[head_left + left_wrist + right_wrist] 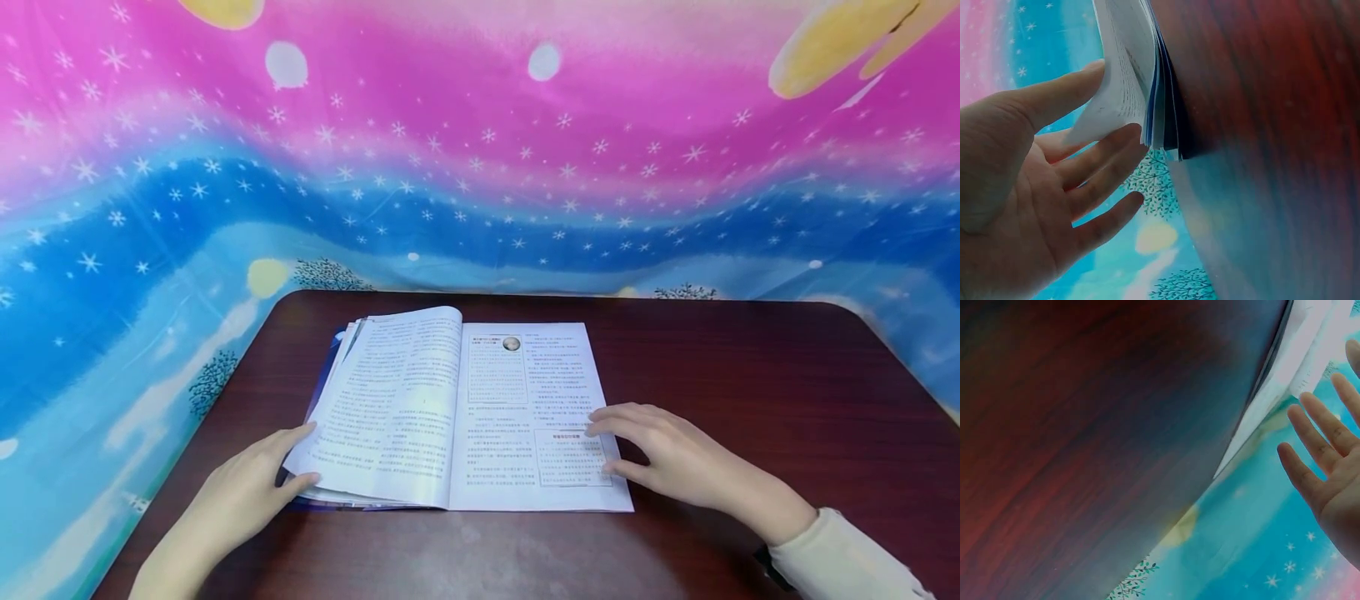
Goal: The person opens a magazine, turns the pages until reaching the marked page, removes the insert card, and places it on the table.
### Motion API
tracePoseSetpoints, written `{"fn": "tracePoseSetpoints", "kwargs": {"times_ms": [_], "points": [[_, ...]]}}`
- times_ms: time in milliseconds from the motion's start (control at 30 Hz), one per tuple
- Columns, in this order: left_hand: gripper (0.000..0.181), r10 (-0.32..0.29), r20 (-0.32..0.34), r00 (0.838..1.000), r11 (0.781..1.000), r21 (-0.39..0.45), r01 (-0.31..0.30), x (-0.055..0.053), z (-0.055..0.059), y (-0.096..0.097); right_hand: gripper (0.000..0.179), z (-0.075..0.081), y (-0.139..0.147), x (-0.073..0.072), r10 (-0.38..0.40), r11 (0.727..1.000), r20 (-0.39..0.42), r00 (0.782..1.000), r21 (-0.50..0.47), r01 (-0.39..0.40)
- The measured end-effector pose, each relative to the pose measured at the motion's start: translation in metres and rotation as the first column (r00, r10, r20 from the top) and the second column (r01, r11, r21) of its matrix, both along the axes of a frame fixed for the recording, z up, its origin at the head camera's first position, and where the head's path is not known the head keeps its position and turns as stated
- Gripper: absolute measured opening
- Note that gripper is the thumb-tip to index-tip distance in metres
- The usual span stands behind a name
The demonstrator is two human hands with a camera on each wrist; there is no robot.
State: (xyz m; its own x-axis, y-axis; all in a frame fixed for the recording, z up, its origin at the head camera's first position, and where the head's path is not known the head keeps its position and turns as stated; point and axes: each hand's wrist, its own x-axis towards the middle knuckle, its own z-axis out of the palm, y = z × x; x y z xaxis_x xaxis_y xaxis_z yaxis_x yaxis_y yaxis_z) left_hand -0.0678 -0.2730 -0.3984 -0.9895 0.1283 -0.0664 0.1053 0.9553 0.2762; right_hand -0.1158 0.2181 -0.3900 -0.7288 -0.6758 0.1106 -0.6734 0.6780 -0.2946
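An open magazine (525, 467) lies on the table, its pages printed with small text. At its left edge, my left hand (251, 475) pinches the lower outer corner of the left page (375, 400). In the left wrist view the thumb of the left hand (1029, 169) is on one side of that page (1113, 103), with fingers behind it; more page edges and a dark cover hang beside them. My right hand (663, 446) is at the right page's outer edge with fingers extended. The right wrist view shows the right hand (1341, 469) with fingers spread, holding nothing.
The dark reddish-brown wooden table (750, 367) has rounded far corners. Behind it and at its sides hangs a pink and blue cloth (480, 150) with snowflakes. A light sleeve (840, 554) covers the right forearm.
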Motion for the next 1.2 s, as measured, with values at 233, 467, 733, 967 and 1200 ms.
{"fn": "tracePoseSetpoints", "kwargs": {"times_ms": [233, 467, 733, 967, 1200], "points": [[0.065, 0.003, 0.024, 1.0, 1.0, -0.01, -0.003, -0.002, -0.002, -0.005, 0.049, -0.002, 0.003, 0.002, -0.016, 0.998, 0.051, 0.999, 0.057, 0.013], [0.061, -0.01, 0.032, 0.999, 1.0, -0.02, 0.01, -0.003, -0.003, -0.006, 0.058, -0.004, 0.004, 0.002, -0.042, 0.994, 0.123, 0.991, 0.103, 0.029], [0.059, -0.011, 0.061, 0.998, 1.0, -0.008, 0.011, -0.004, -0.002, -0.006, 0.058, -0.009, 0.004, 0.002, -0.053, 0.992, 0.122, 0.991, 0.121, 0.038], [0.06, -0.048, 0.096, 0.994, 0.998, 0.042, 0.044, -0.006, 0.0, -0.004, 0.055, -0.012, 0.004, 0.002, -0.052, 0.992, 0.102, 0.993, 0.12, 0.04], [0.06, -0.097, 0.108, 0.989, 0.994, 0.063, 0.091, -0.013, 0.003, 0.001, 0.05, -0.009, 0.003, 0.0, -0.054, 0.993, 0.105, 0.993, 0.113, 0.042]]}}
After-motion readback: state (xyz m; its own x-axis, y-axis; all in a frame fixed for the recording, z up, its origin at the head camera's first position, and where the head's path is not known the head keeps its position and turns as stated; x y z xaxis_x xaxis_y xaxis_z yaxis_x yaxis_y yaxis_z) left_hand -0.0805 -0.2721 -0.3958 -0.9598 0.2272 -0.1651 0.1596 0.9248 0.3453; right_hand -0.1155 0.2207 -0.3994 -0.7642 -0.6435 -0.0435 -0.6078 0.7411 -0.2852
